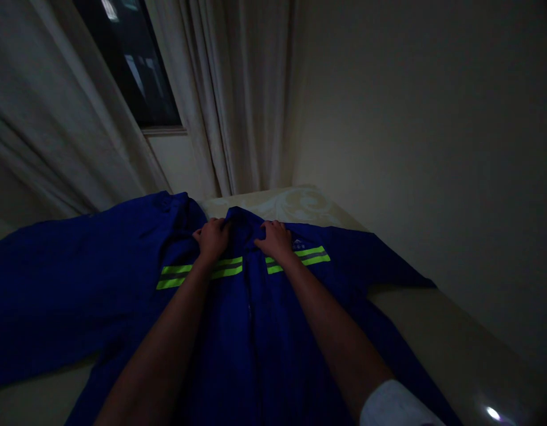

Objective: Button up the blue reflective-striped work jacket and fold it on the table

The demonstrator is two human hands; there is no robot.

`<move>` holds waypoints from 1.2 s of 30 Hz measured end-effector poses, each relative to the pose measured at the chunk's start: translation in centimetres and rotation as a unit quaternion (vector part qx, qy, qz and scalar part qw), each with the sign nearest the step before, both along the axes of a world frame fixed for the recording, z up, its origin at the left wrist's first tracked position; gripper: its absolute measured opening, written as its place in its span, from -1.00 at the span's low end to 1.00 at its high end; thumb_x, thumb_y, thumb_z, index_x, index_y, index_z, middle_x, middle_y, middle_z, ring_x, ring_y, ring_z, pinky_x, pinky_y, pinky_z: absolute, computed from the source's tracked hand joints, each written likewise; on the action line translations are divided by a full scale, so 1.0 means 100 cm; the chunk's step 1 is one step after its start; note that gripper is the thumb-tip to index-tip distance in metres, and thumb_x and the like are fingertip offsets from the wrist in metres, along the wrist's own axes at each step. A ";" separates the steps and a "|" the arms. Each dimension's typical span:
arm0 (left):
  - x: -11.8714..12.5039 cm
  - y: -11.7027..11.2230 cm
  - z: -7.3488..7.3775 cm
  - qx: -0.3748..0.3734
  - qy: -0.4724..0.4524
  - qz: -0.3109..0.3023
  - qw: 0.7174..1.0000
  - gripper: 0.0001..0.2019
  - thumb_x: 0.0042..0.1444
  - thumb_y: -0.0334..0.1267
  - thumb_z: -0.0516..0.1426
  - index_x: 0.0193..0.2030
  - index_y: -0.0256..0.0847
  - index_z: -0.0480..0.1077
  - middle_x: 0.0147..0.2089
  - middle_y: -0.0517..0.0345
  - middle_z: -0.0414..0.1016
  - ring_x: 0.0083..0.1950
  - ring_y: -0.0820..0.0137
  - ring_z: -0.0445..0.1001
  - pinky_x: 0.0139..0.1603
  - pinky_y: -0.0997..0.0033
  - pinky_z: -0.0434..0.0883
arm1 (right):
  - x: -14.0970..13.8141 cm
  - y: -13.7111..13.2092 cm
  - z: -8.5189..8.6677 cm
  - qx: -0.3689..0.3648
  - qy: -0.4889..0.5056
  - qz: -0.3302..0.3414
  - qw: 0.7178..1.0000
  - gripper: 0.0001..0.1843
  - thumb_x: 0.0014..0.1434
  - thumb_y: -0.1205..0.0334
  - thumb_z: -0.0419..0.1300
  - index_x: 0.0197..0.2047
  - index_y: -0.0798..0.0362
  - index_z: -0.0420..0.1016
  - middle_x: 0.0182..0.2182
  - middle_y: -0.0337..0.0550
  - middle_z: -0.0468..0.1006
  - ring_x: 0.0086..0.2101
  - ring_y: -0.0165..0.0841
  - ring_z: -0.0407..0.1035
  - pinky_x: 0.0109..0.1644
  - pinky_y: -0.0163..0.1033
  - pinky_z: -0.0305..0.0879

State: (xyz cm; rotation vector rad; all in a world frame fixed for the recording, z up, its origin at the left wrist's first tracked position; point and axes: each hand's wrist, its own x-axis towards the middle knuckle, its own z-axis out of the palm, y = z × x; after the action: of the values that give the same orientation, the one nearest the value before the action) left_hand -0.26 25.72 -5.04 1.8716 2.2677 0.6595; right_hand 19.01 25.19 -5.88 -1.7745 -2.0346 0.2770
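A dark blue work jacket (220, 349) lies spread out face up, with bright yellow-green bands (228, 270) across its chest and a front closure running down the middle. At the left side of its collar (242, 218), my left hand (214, 239) has its fingers curled onto the cloth. Just to the right, my right hand (276, 239) grips the other side of the collar, close to a small pale chest mark (299, 243). My fingertips are partly hidden in the dark folds. Another mass of blue cloth (55, 278) stretches off the left edge.
Beneath the jacket is a pale patterned surface (295, 202), its far edge near long curtains (251, 89). A dark window (135, 65) shows between the curtains. A plain wall (424, 130) borders the right side. A light glints at the lower right.
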 end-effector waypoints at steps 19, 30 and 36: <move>-0.025 -0.018 0.066 -0.099 0.109 -0.187 0.971 -0.64 0.12 -0.28 0.23 0.08 -0.09 0.60 -0.04 -0.10 0.69 -0.03 0.06 0.65 -0.01 0.23 0.49 | 0.000 -0.013 0.025 -0.028 -0.087 0.015 0.996 -0.28 0.12 0.06 0.44 0.29 -0.03 0.31 0.16 0.13 0.43 0.15 0.00 0.36 0.07 0.01 0.38; -0.022 -0.021 0.071 -0.173 0.123 -0.235 0.949 -0.77 0.01 -0.28 0.25 -0.17 -0.06 0.67 -0.15 -0.09 0.70 -0.15 0.11 0.65 -0.15 0.27 0.49 | 0.015 -0.005 0.047 0.037 -0.029 -0.013 0.999 -0.56 0.23 0.39 0.11 0.18 0.01 0.39 -0.05 -0.01 0.59 -0.04 -0.16 0.47 0.06 -0.12 0.32; -0.026 -0.026 0.073 -0.177 0.145 -0.226 0.947 -0.65 0.02 -0.41 0.17 -0.11 -0.03 0.68 -0.12 -0.09 0.71 -0.13 0.06 0.66 -0.13 0.20 0.49 | 0.025 0.006 0.054 0.032 0.049 -0.034 0.998 -0.56 0.27 0.38 0.06 0.21 0.08 0.38 0.01 0.03 0.56 -0.03 -0.23 0.46 0.11 -0.18 0.31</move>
State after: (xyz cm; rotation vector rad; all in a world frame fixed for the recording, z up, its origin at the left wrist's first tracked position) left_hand -2.84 23.13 2.24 2.2825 1.8175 -0.0890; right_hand 21.55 25.77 -0.44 -1.7528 -1.8893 0.2703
